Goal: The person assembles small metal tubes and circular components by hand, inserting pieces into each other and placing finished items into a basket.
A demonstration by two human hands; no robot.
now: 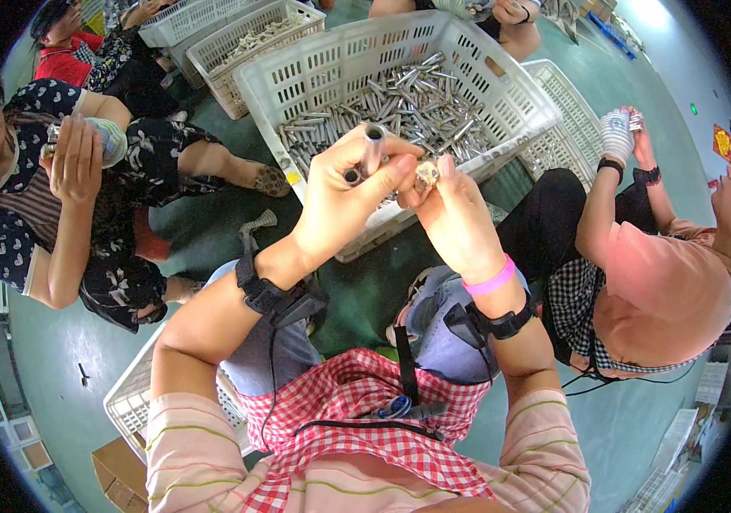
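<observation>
Hands meet above the white slatted plastic crate (515,101): left hand (344,201) clamps dark metal tubes (371,147), right hand (455,218) pinches a small pale part (426,174), its shape unclear.

Both forearms raised, wrists strapped; left hand (344,192) and right hand (455,218) fingertip to fingertip, fingers pinched

The smooth green-painted floor (194,235) carries a large white slatted plastic crate (502,90) of short silver metal tubes (399,107) in the middle, two more white plastic crates (237,38) at the far left, a flat white one (566,137) right – and another (130,402) near left.
</observation>
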